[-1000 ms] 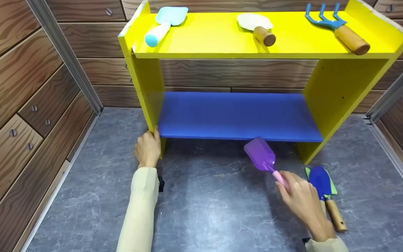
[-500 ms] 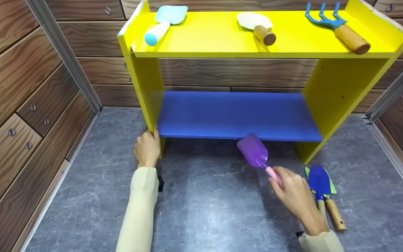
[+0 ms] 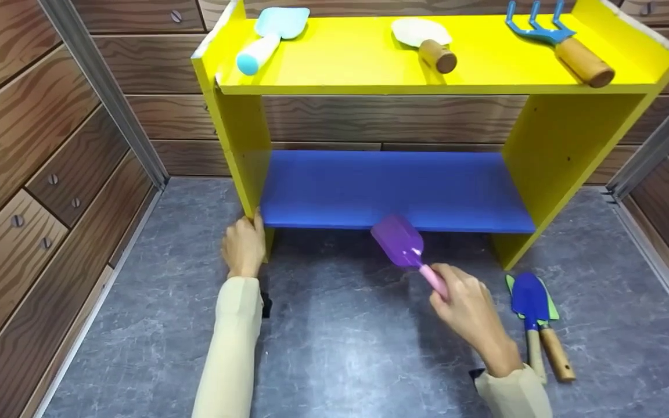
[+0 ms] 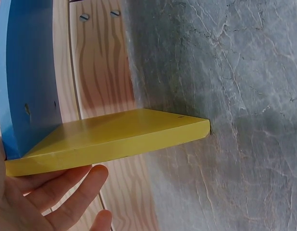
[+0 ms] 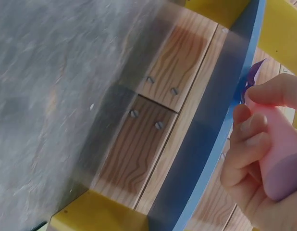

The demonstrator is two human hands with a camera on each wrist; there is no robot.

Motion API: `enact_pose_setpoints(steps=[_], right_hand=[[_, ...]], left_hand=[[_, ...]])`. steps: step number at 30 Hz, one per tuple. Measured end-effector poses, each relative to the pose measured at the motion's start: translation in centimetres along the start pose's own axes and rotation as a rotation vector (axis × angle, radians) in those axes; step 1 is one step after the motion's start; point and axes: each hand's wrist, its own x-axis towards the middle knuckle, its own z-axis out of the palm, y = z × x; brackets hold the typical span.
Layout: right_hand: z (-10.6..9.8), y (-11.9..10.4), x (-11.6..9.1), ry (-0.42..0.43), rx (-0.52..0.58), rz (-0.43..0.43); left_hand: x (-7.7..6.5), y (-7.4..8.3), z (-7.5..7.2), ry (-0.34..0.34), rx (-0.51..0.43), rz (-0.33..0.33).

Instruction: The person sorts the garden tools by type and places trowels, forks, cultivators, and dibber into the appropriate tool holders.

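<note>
A purple scoop-shaped hand shovel with a pink handle (image 3: 397,240) is in my right hand (image 3: 467,303), which grips the handle; its blade overlaps the front edge of the blue lower shelf (image 3: 340,188). In the right wrist view, fingers and thumb wrap the pink handle (image 5: 280,139). On the left, my left hand (image 3: 243,247) holds the yellow side panel (image 3: 230,148) of the shelf unit where the blue shelf meets it. The left wrist view shows my fingers (image 4: 86,192) along the outer face of that yellow panel (image 4: 119,139), with the thumb mostly out of frame.
On the yellow top lie a light blue shovel (image 3: 281,24), a white trowel with wooden handle (image 3: 438,55) and a blue hand fork (image 3: 584,61). A blue trowel (image 3: 529,296) overlaps a green-bladed tool (image 3: 556,354) on the grey floor, right. Wood-patterned walls (image 3: 27,186) surround the unit.
My right hand has moved left with the purple shovel, along the front edge of the blue shelf. The left hand keeps its place on the side panel.
</note>
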Motion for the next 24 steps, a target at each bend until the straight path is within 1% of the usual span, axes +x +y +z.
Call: enact_pose_setpoints(steps=[8,13,17,24], right_hand=[[0.6,-1.5,1.4,-0.020,0.046,0.090],[1.1,-2.2,2.2,-0.006,0.066,0.099],[1.6,-2.8,2.9,0.003,0.099,0.115],[2.3,-4.3,4.5,-0.014,0.185,0.183]], left_hand=[[-0.1,0.1,0.0,-0.006,0.008,-0.011],[0.0,0.1,0.0,-0.011,0.016,-0.013],[0.0,0.1,0.1,-0.002,0.017,-0.004],[0.0,0.0,0.1,0.003,0.009,0.008]])
